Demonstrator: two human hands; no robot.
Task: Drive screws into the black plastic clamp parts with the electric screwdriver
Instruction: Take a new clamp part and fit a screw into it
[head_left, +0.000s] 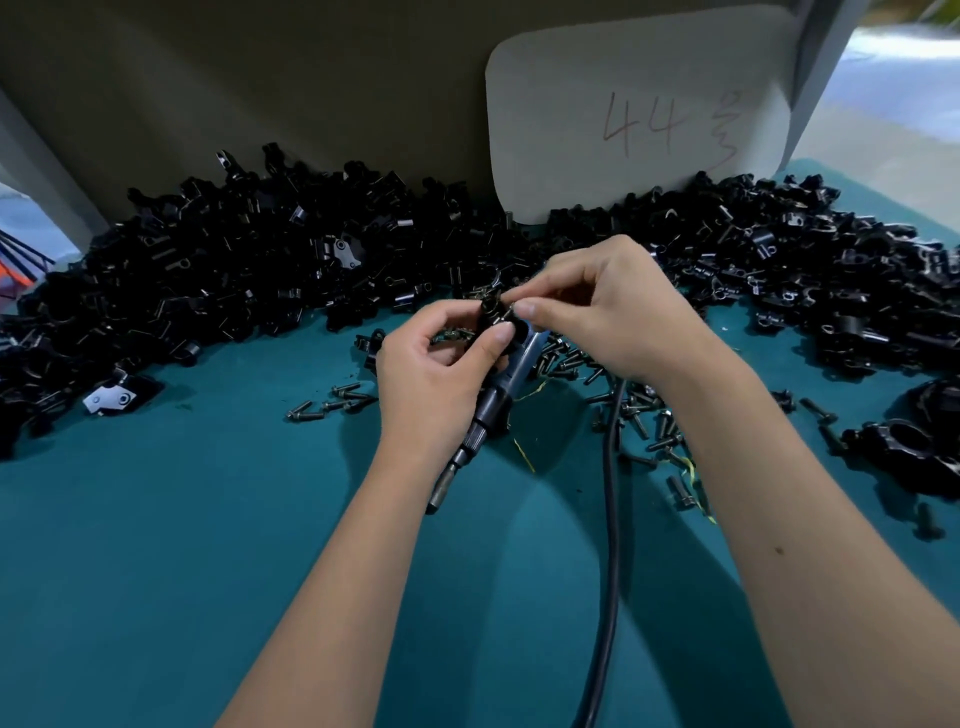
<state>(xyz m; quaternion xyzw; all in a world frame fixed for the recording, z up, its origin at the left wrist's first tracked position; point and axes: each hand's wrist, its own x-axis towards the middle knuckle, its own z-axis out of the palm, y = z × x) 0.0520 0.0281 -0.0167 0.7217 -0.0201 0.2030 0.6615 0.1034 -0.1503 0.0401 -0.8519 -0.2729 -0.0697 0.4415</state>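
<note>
Teal bench mat (208, 519). Left hand (436, 374) pinches a black clamp part (493, 314); right hand (608, 306) pinches a screw (511, 306) at its hole. Step, as judged: seating the screw. Next: take up the electric screwdriver (491, 410) lying just below; clamp heap (234, 270) far.

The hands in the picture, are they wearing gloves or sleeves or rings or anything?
No. The left hand and the right hand are both bare, with no gloves. No rings, watch or bracelets show. Both forearms are bare too, with no sleeve reaching into view. The fingernails look short and plain. The right forearm has one small dark spot partway along it.
</note>
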